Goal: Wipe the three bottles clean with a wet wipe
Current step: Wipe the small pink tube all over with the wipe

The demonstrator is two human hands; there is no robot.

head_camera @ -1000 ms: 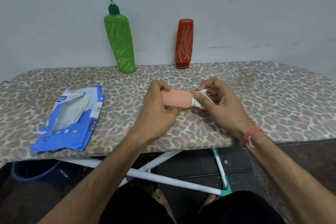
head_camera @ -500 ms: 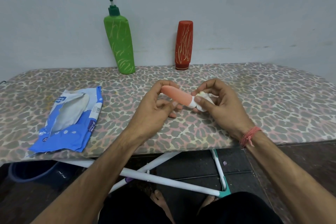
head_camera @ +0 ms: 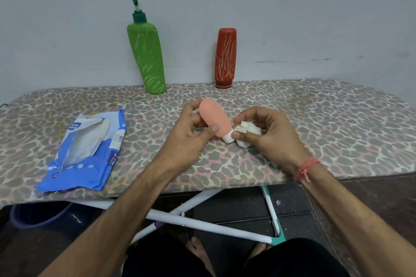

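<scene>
A: Hands? Left hand (head_camera: 189, 139) grips the pink bottle (head_camera: 215, 120), cap down; right hand (head_camera: 267, 135) pinches the wet wipe (head_camera: 246, 131) against the cap.

B: Around? Wipes pack (head_camera: 83, 150) left on the board (head_camera: 337, 119); green bottle (head_camera: 147, 56), red bottle (head_camera: 225, 57) upright by the wall.

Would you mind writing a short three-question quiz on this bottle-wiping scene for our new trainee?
1. True or false: the left hand holds the pink bottle.
2. What does the right hand grip? A) crumpled wet wipe B) pump bottle C) wipe pack
3. Which bottle stands nearer the wipe pack on the ironing board: the green pump bottle or the red bottle?

Key:
1. True.
2. A.
3. The green pump bottle.
</scene>
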